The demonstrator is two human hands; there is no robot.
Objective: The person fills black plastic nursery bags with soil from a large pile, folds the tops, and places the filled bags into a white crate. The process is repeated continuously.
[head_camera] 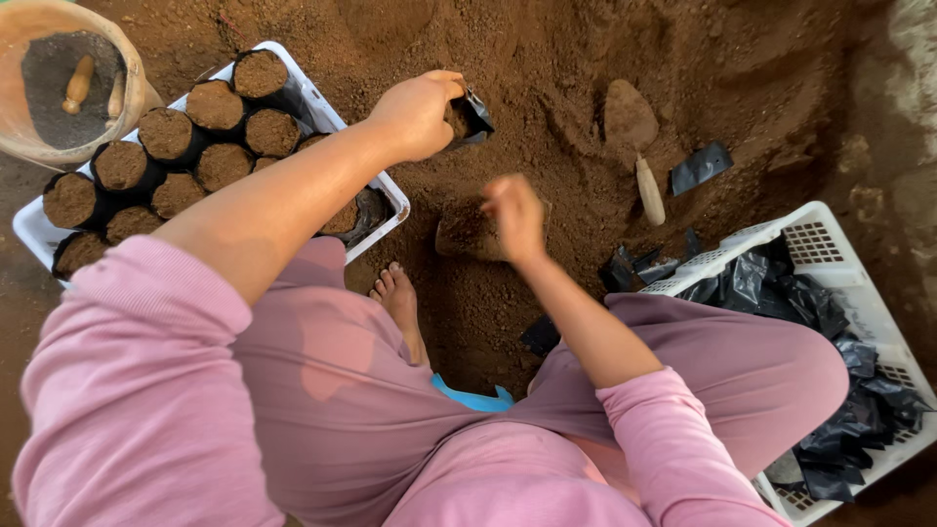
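Left hand (418, 112) clasps black grow bag (471, 116) at its fingertips.

Loose pink long sleeves (137, 390) pushed up, leaving both forearms bare behind the left hand (420, 112) and right hand (515, 217); matching mauve-pink trousers (703, 361); barefoot (398, 298); no rings or watch visible.

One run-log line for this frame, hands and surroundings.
left hand: holds small black bag over soil pile | right hand: blurred above soil | trowel: lying on soil
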